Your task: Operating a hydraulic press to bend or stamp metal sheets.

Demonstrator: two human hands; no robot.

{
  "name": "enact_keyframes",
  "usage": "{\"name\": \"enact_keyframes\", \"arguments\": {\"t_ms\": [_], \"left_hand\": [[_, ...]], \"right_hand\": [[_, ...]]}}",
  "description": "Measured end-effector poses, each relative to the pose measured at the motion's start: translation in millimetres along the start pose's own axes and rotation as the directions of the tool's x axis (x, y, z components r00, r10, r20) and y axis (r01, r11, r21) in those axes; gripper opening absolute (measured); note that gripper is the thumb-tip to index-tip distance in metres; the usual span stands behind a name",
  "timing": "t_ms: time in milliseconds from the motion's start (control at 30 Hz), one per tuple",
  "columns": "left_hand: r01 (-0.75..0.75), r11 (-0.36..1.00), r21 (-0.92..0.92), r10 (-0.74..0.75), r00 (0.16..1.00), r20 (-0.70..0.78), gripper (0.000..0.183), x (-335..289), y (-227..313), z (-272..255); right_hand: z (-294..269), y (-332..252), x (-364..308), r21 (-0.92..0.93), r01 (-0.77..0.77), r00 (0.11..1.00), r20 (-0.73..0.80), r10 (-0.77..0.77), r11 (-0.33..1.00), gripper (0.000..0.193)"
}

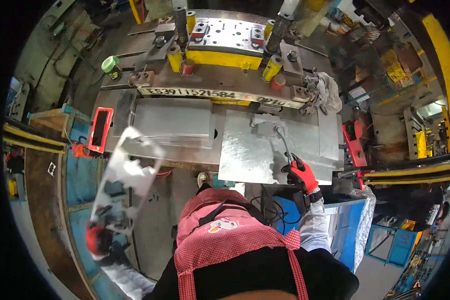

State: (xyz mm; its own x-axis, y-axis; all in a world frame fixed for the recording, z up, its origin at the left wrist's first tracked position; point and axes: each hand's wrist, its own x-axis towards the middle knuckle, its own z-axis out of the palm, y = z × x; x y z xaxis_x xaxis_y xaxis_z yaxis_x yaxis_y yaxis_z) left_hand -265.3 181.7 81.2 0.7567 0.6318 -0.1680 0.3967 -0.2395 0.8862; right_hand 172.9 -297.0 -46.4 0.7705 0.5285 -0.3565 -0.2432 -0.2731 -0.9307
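My left hand (99,241), in a red and dark glove and blurred by motion, is closed on the lower end of a thin metal sheet with irregular cut-outs (116,172). That sheet is tilted and hangs left of the bench, its far end by the bench's left part. My right hand (303,176), gloved in red and black, grips a rod-like metal tool with a round end (286,142). The tool's round end rests at a small grey shaped metal piece (265,123), which lies on a shiny flat metal plate (245,155).
Behind is a press die with a yellow block (224,59) and upright posts. A stack of grey sheets (172,120) lies left on the bench. A red-framed device (101,129) sits at the left edge, a grey rag (326,94) at the right. Blue cabinet (342,225) stands lower right.
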Motion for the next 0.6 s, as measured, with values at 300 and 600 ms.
{"name": "enact_keyframes", "arguments": {"t_ms": [300,600], "left_hand": [[0.049,0.943,-0.329,-0.255,0.743,-0.619,0.042,20,-108,-242],[-0.064,0.991,-0.119,0.073,0.994,0.076,0.045,190,-60,0]], "right_hand": [[-4,4,34,0.247,-0.191,0.980,-0.009,0.200,0.950,0.018],[-3,1,30,0.095,-0.043,0.987,-0.149,0.056,0.995,0.022]]}}
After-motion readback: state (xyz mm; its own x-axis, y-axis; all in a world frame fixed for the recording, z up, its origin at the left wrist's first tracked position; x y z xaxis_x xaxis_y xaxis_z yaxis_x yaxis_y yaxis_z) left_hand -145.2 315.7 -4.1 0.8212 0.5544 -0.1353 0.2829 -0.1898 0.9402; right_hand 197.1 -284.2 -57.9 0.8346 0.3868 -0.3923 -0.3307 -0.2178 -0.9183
